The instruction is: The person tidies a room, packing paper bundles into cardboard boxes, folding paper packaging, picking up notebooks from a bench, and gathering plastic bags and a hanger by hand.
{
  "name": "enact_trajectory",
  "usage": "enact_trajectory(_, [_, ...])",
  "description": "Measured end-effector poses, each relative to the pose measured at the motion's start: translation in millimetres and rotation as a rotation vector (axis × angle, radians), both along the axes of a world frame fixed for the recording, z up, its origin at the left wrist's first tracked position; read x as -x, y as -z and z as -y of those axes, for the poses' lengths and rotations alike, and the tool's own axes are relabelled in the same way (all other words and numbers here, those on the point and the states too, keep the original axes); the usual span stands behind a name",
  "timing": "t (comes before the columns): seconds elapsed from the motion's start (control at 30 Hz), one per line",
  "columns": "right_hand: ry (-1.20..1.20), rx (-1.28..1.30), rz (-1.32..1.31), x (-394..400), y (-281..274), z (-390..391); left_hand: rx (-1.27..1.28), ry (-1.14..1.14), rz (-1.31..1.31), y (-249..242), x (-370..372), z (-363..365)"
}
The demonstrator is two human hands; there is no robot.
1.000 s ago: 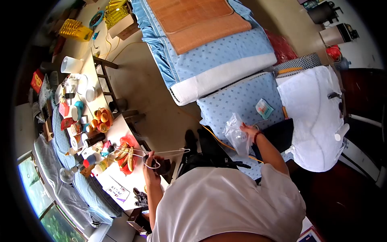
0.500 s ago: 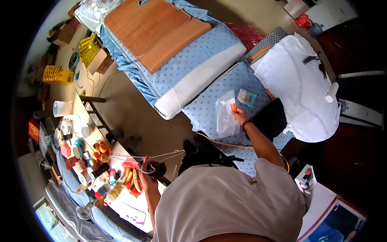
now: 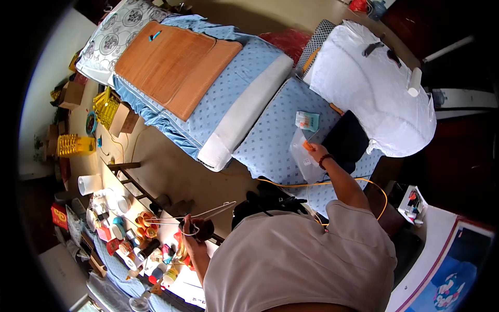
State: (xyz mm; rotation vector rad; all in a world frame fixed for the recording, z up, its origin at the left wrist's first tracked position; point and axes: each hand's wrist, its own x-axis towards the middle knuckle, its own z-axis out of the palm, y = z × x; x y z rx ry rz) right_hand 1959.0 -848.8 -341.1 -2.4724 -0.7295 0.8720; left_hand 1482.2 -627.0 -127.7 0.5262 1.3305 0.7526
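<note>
My right hand (image 3: pixel 318 153), with a beaded bracelet at the wrist, pinches the orange part (image 3: pixel 309 146) of a clear plastic bag (image 3: pixel 305 162) over the blue patterned bedding (image 3: pixel 270 132). Just beyond the bag lies a teal and white packet (image 3: pixel 307 121). A folded black cloth (image 3: pixel 345 140) is to the right of this hand. Low on the left, my left hand (image 3: pixel 191 229) is closed around a white wire clothes hanger (image 3: pixel 221 208), whose arms point toward my body. A dark item (image 3: pixel 206 229) shows beside the left fingers, its kind unclear.
A brown mat (image 3: pixel 171 67) covers the bed at the upper left. White bedding (image 3: pixel 364 93) is heaped at the right. An orange cable (image 3: pixel 296 184) crosses the bed's near edge. The left table bears cups, jars and a white bin (image 3: pixel 90 184). A white box (image 3: pixel 413 205) stands at the right.
The view has turned and shifted. My right hand keeps hold of the orange part, and the clear bag has drawn together and hangs narrower. My left hand still holds the hanger.
</note>
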Motion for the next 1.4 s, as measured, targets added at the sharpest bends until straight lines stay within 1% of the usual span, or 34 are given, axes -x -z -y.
enact_trajectory(0.07, [0.044,0.001,-0.026,-6.2,-1.8,16.5,-0.007,-0.027,0.042,-0.3,-2.4,0.3])
enact_trajectory(0.13, [0.064,0.053,-0.014,-15.6,-10.8,32.0,-0.014,0.033,0.039,-2.2,-3.6,-1.2])
enact_trajectory(0.2, [0.096,0.164,-0.008,-29.6,-10.8,49.2,-0.016,0.089,-0.001,0.5,-2.6,-3.6])
enact_trajectory(0.27, [0.233,0.264,-0.022,-37.0,-13.2,58.9,-0.006,0.115,-0.018,5.5,-4.0,-6.2])
enact_trajectory(0.3, [0.179,0.243,0.012,-39.8,-14.8,62.4,-0.012,0.131,-0.029,5.1,-8.6,-6.9])
enact_trajectory(0.4, [0.198,0.207,0.006,-47.3,14.8,63.7,-0.021,0.153,-0.051,4.3,-28.1,-7.0])
enact_trajectory(0.43, [0.097,0.228,0.004,-48.1,6.4,51.2,-0.006,0.165,-0.058,5.3,-31.8,-7.7])
enact_trajectory(0.47, [0.108,0.228,-0.007,-54.3,19.9,45.6,0.007,0.178,-0.064,6.1,-34.4,-8.0])
enact_trajectory(0.53, [-0.442,0.251,0.037,-64.2,43.4,30.4,0.003,0.200,-0.070,10.5,-42.9,-8.7])
enact_trajectory(0.57, [-0.432,0.246,0.027,-63.5,51.0,22.8,0.028,0.199,-0.068,8.0,-51.0,-7.8])
enact_trajectory(0.63, [-0.234,0.246,-0.102,-54.7,47.2,-6.4,0.071,0.207,-0.101,12.2,-53.4,-8.2])
enact_trajectory(0.67, [-0.223,0.238,-0.112,-52.4,58.9,-17.0,0.057,0.223,-0.104,16.6,-53.2,-8.8])
enact_trajectory(0.7, [-0.123,0.224,-0.065,-49.5,73.2,-25.0,0.077,0.234,-0.139,10.2,-60.3,-8.0])
enact_trajectory(0.73, [-0.005,0.191,-0.099,-53.5,100.8,-28.9,0.098,0.246,-0.172,5.5,-68.3,-6.9])
enact_trajectory(0.77, [0.116,0.150,-0.129,-57.4,128.4,-32.6,0.101,0.188,-0.192,13.6,-65.6,-5.2])
enact_trajectory(0.8, [0.236,0.102,-0.153,-61.4,155.6,-36.4,0.111,0.179,-0.240,5.8,-78.5,-3.1])
enact_trajectory(0.87, [0.545,0.309,-0.131,-64.0,183.7,-56.1,0.108,0.222,-0.270,12.7,-73.3,-1.5])
enact_trajectory(0.9, [0.678,0.259,-0.301,-69.5,161.2,-64.4,0.123,0.239,-0.302,11.8,-76.7,-1.6])
enact_trajectory(0.93, [0.690,0.258,-0.311,-69.7,156.5,-72.8,0.133,0.253,-0.299,15.9,-72.5,-1.6])
enact_trajectory(1.0, [1.275,0.193,-0.448,-73.2,154.1,-89.2,0.097,0.262,-0.306,22.8,-73.4,0.2])
enact_trajectory(1.03, [1.342,0.179,-0.519,-78.6,127.7,-95.8,0.093,0.303,-0.321,18.4,-83.9,0.9])
enact_trajectory(1.07, [1.349,0.185,-0.525,-79.5,122.6,-98.6,0.124,0.287,-0.311,26.8,-77.9,-0.3])
enact_trajectory(1.1, [1.427,0.148,-0.538,-81.1,118.2,-100.5,0.134,0.285,-0.317,28.5,-80.7,-0.8])
enact_trajectory(1.27, [1.803,-0.089,-0.587,-92.3,104.4,-109.5,0.143,0.265,-0.310,32.0,-98.7,1.1])
enact_trajectory(1.3, [1.804,-0.098,-0.588,-89.5,115.1,-107.1,0.148,0.263,-0.305,32.3,-100.9,0.8])
enact_trajectory(1.33, [1.606,-0.206,-0.405,-81.8,140.7,-101.1,0.153,0.262,-0.299,32.3,-101.9,0.6])
enact_trajectory(1.37, [1.402,-0.305,-0.226,-75.5,155.8,-97.4,0.139,0.269,-0.231,34.9,-101.0,-0.1])
enact_trajectory(1.4, [1.277,-0.315,-0.124,-69.3,153.9,-98.3,0.134,0.275,-0.221,36.9,-100.1,-0.9])
